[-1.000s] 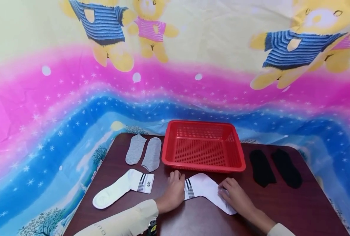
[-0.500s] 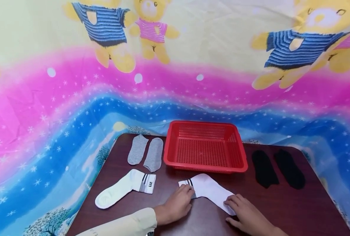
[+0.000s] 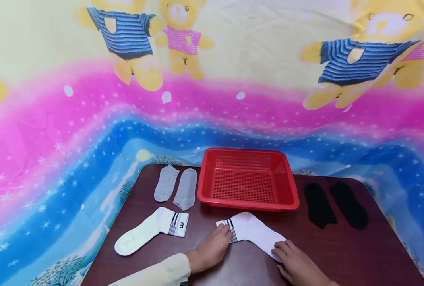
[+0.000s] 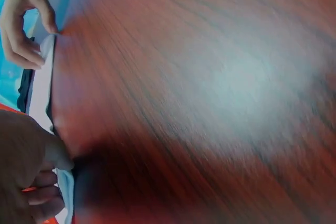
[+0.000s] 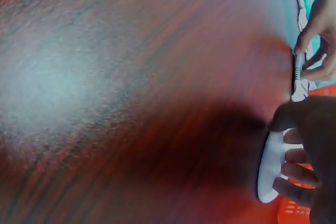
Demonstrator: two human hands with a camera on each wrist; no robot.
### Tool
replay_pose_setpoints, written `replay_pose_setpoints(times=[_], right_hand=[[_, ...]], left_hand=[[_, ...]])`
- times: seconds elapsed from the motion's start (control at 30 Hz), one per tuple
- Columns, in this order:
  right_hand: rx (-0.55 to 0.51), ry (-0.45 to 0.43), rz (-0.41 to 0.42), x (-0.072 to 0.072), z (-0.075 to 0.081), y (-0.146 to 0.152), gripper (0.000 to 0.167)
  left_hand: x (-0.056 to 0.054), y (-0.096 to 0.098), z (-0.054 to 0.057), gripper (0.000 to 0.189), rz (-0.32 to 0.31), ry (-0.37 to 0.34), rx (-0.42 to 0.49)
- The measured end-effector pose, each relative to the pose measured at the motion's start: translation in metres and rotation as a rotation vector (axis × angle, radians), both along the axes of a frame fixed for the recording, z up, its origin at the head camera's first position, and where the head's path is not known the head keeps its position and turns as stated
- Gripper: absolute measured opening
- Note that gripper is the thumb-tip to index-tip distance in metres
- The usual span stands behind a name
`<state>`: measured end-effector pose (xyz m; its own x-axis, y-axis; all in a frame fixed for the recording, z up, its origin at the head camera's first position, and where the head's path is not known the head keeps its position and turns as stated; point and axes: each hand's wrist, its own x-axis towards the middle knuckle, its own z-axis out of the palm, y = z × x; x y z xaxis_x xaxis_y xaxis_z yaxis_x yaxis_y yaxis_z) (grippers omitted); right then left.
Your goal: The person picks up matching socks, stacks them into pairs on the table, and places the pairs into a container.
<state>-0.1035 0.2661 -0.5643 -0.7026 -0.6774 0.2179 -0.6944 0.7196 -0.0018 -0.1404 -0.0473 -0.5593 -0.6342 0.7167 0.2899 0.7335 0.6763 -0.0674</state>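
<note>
A white sock with a dark-striped cuff lies bent on the table in front of the basket. My left hand is at its cuff, thumb and curled fingers on either side of the fabric edge in the left wrist view. At the toe end, my right hand has its thumb at the near edge and its bent fingers on the sock. Part of the cuff is hidden under the left fingers. A matching white sock lies flat to the left, its striped, lettered cuff pointing right.
A red perforated basket stands at the back middle of the dark wood table. Two grey ankle socks lie left of it, and two black socks lie to its right. A printed cloth hangs behind.
My left hand has moved right onto the striped cuff, uncovering the cuff's end. My right hand has slid slightly nearer the toe end. The sock has stayed nearly in place.
</note>
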Motion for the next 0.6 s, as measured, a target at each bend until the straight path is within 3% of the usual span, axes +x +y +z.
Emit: replay_pose_setpoints(times=[0.1, 0.23, 0.6], right_hand=[[0.023, 0.070, 0.022, -0.001, -0.004, -0.001, 0.035], [0.094, 0.095, 0.021, -0.001, -0.009, -0.003, 0.034], [0.210, 0.234, 0.056, -0.005, -0.013, 0.003, 0.045]], left_hand=[[0.000, -0.001, 0.001, 0.024, -0.058, 0.110, -0.176], [0.001, -0.004, -0.001, 0.025, -0.124, 0.280, -0.378], [-0.003, -0.010, -0.008, 0.021, -0.187, 0.397, -0.424]])
